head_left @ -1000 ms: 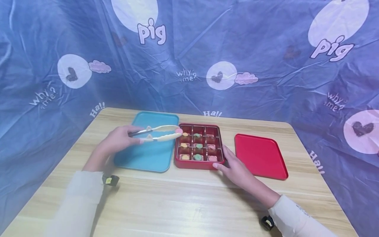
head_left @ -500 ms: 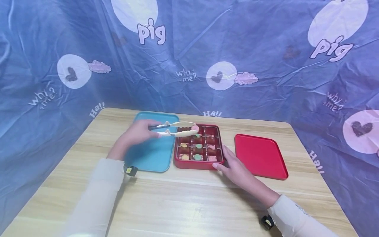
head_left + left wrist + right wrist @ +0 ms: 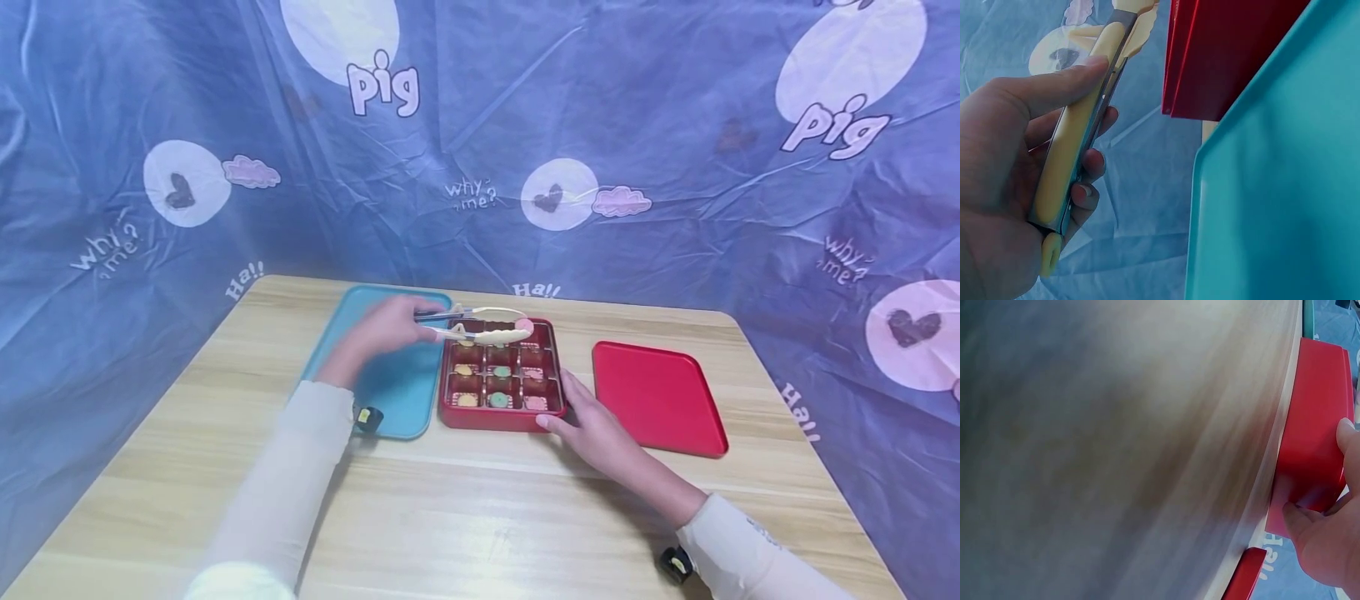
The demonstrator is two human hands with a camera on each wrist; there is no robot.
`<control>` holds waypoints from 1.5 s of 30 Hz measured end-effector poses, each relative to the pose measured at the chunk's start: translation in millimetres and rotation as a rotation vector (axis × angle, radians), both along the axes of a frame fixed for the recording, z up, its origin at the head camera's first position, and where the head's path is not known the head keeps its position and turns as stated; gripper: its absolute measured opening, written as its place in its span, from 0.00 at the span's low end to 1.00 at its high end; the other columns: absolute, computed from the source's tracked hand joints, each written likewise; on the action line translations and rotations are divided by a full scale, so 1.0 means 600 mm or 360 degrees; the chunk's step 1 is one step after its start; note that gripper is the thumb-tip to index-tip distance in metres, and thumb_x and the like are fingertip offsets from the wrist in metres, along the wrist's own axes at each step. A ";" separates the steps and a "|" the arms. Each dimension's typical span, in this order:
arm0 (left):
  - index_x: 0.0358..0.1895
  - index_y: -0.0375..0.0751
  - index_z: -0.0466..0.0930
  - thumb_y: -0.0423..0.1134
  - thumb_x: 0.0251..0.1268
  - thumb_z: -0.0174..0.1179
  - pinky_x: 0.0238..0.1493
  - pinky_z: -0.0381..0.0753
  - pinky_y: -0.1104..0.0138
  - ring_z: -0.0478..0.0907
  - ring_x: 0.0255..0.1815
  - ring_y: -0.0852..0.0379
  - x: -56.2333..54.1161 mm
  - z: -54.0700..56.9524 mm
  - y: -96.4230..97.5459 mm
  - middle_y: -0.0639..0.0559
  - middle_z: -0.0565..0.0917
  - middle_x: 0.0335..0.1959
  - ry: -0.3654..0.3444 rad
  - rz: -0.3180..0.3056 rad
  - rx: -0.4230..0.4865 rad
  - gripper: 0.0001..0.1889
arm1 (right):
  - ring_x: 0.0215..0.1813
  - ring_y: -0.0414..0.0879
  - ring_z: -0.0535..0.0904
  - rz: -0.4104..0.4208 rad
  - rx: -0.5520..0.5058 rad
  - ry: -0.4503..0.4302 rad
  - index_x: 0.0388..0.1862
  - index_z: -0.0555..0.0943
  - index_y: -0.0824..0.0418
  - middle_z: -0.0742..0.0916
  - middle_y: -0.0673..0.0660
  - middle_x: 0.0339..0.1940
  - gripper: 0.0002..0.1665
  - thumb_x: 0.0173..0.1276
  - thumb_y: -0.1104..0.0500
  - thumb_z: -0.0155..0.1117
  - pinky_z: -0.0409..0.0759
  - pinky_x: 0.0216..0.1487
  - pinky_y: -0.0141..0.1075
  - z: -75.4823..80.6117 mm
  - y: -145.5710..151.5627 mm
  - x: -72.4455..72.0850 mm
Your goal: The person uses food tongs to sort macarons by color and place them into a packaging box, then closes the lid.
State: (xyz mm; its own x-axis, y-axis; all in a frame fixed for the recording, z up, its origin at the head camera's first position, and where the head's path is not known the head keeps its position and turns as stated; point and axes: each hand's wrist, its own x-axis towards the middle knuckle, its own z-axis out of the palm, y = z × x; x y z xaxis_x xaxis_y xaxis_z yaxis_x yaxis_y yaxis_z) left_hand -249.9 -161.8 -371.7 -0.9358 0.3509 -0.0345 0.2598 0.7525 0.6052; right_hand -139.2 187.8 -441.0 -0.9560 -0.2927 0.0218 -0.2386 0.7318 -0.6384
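In the head view my left hand [image 3: 390, 327] grips a pair of tongs [image 3: 501, 337] with cream tips. A round pink piece, perhaps a cookie [image 3: 523, 327], is pinched at their ends, over the back right compartment of a red divided box [image 3: 501, 421]. Yellow, green and pink pieces lie in the box's compartments; the tongs hide part of the back row. The left wrist view shows thumb and fingers wrapped round the yellow tongs handle [image 3: 1079, 134]. My right hand [image 3: 600, 421] holds the box's front right corner, thumb on the front wall [image 3: 1313, 437] in the right wrist view.
A flat turquoise tray [image 3: 390, 408] lies left of the box, under my left hand. To the right lies a red lid [image 3: 660, 400]. Everything rests on a wooden table [image 3: 450, 517], with a blue printed cloth [image 3: 480, 125] hanging behind it.
My left hand has moved right, carrying the tongs and the pink piece from the box's left edge across the back row to its right column. The right hand stays on the box.
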 end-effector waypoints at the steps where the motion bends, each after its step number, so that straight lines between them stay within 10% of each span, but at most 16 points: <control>1: 0.68 0.59 0.77 0.50 0.59 0.71 0.32 0.75 0.61 0.69 0.22 0.56 -0.002 0.000 0.003 0.52 0.84 0.57 0.0006 0.0002 -0.0018 0.31 | 0.81 0.57 0.59 0.0001 0.0000 0.0003 0.84 0.47 0.46 0.61 0.55 0.83 0.58 0.65 0.31 0.64 0.69 0.71 0.61 0.000 0.000 0.000; 13: 0.67 0.61 0.78 0.52 0.59 0.71 0.32 0.75 0.59 0.71 0.23 0.55 -0.021 -0.005 0.020 0.55 0.83 0.58 0.0002 -0.0016 -0.0108 0.30 | 0.81 0.57 0.59 -0.0003 -0.0001 -0.0006 0.84 0.48 0.47 0.61 0.56 0.83 0.57 0.66 0.31 0.64 0.68 0.72 0.61 -0.001 -0.001 0.000; 20: 0.66 0.60 0.79 0.54 0.60 0.71 0.55 0.78 0.51 0.79 0.49 0.51 -0.026 -0.003 0.028 0.54 0.80 0.67 -0.0007 -0.0013 -0.0143 0.29 | 0.81 0.57 0.57 -0.0005 0.0008 -0.0007 0.84 0.47 0.47 0.60 0.56 0.83 0.57 0.66 0.31 0.63 0.66 0.73 0.61 -0.002 -0.001 0.001; 38: 0.67 0.60 0.79 0.53 0.59 0.71 0.48 0.76 0.57 0.76 0.40 0.50 -0.032 0.005 0.040 0.53 0.79 0.67 -0.0064 -0.0009 -0.0146 0.30 | 0.82 0.59 0.55 -0.0018 0.0023 -0.0023 0.84 0.46 0.49 0.58 0.58 0.84 0.57 0.67 0.34 0.64 0.65 0.73 0.61 0.003 -0.002 0.001; 45: 0.68 0.57 0.78 0.53 0.58 0.72 0.62 0.76 0.49 0.77 0.58 0.48 -0.025 0.007 0.037 0.51 0.76 0.70 -0.0017 -0.0014 -0.0131 0.32 | 0.82 0.58 0.56 -0.0007 0.0016 -0.0002 0.84 0.47 0.48 0.59 0.57 0.83 0.57 0.67 0.33 0.64 0.65 0.74 0.61 0.002 0.001 0.002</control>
State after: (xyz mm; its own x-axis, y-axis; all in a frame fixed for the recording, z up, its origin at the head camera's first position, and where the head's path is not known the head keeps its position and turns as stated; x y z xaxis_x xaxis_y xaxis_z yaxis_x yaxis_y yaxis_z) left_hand -264.6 -139.7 -367.3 -0.9321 0.3547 -0.0734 0.2606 0.7975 0.5441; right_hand -138.1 188.5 -439.7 -0.9573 -0.2886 0.0175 -0.2344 0.7391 -0.6316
